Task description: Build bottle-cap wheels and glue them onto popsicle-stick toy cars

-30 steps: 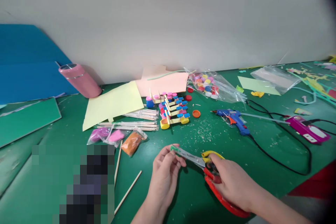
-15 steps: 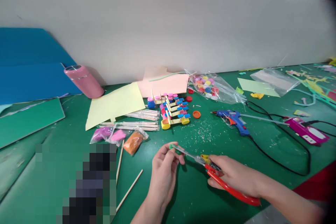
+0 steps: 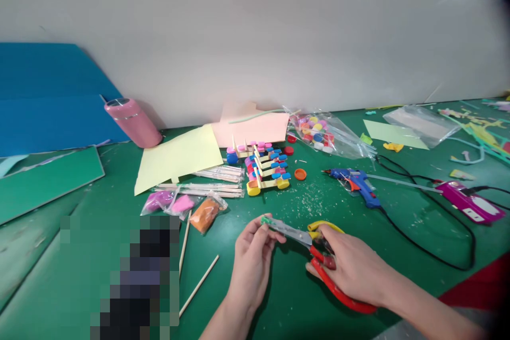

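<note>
My left hand (image 3: 255,249) pinches a small green piece (image 3: 266,220) between thumb and fingers. My right hand (image 3: 350,263) is closed round scissors (image 3: 295,232) with one red and one yellow handle. The blade tips reach the green piece, and the blades look nearly together. Beyond my hands stand several small assemblies (image 3: 268,167) of pale sticks with blue, pink and yellow parts. An orange cap (image 3: 300,174) lies to their right, close to scattered pale crumbs.
A blue glue gun (image 3: 356,183) and its black cord lie at the right beside a magenta device (image 3: 470,202). Bagged clay (image 3: 205,214), wooden sticks (image 3: 199,285), yellow paper (image 3: 181,158) and a pink bottle (image 3: 134,122) are on the left. A bag of caps (image 3: 319,130) lies behind.
The scissors have turned so that the flat of the blades shows more, and the yellow handle is now more visible. My right hand has shifted slightly. The whole view has moved a little.
</note>
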The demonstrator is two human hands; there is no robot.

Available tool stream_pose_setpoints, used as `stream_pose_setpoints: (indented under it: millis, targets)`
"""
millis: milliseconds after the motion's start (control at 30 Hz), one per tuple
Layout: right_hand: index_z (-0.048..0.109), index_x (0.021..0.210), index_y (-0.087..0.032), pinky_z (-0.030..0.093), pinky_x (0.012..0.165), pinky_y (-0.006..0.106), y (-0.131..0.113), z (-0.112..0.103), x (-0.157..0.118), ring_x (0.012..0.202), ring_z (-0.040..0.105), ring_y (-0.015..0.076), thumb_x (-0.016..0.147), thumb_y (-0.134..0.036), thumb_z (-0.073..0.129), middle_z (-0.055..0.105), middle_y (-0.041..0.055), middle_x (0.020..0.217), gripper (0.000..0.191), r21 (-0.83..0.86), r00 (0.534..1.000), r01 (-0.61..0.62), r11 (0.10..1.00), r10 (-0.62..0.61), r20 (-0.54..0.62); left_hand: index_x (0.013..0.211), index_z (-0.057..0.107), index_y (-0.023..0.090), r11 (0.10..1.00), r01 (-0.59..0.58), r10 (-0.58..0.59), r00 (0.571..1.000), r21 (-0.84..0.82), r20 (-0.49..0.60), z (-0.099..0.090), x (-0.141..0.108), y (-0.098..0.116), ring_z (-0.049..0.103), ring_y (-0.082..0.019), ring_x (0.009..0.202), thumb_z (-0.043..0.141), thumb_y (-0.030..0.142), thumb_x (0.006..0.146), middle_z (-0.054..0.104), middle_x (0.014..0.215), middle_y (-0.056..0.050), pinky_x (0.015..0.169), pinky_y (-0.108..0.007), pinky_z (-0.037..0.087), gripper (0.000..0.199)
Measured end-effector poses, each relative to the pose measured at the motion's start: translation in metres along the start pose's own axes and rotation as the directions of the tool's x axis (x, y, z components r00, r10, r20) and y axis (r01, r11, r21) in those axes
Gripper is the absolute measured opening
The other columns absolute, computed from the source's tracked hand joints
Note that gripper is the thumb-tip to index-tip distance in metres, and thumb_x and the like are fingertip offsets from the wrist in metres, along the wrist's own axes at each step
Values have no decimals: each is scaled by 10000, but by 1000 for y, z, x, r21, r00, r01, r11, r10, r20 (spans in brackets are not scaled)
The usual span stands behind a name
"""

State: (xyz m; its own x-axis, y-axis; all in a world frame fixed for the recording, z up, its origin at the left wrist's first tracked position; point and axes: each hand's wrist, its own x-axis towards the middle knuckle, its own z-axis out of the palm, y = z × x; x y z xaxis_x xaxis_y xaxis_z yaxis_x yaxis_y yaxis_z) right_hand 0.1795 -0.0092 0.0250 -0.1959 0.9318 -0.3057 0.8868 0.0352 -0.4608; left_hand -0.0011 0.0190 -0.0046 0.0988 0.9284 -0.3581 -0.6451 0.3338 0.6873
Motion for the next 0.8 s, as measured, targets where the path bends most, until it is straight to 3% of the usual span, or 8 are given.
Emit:
stream_pose_setpoints:
  millis: [200, 400, 633, 800]
  targets:
    - [420, 945, -181, 395, 571, 303, 1, 6, 1, 675, 563, 218, 741, -447, 532, 589, 71, 820, 354, -101, 994, 4, 995, -15, -108, 809, 624, 106, 999, 30, -29, 999, -32, 25, 1, -3, -3, 616, -138, 621, 627, 186, 721, 658, 579, -46, 710, -259, 450, 118]
    - [426, 939, -163, 378, 566, 312, 4, 7, 7, 686, 567, 239, 747, -348, 503, 586, 72, 793, 277, -217, 987, 17, 976, -51, -153, 799, 633, 113, 997, 49, -49, 999, -59, 13, 4, -4, -4, 617, -141, 605, 639, 186, 710, 650, 562, -36, 685, -258, 454, 115]
    - [443, 862, -159, 294, 503, 281, 0, -1, 8, 626, 574, 230, 723, -292, 490, 595, 59, 706, 199, -240, 996, 13, 971, -33, -80, 873, 627, 102, 1000, 13, -13, 1000, 6, 11, 2, -4, -1, 588, -125, 593, 613, 197, 734, 647, 568, -36, 651, -231, 431, 169]
    - [451, 810, -185, 272, 494, 263, 2, 2, 4, 580, 548, 193, 754, -337, 480, 603, 34, 679, 164, -103, 1000, -2, 995, 3, 5, 944, 605, 101, 997, -35, 33, 999, 71, 26, 2, -3, 1, 556, -105, 588, 582, 204, 766, 642, 584, -21, 643, -211, 407, 206]
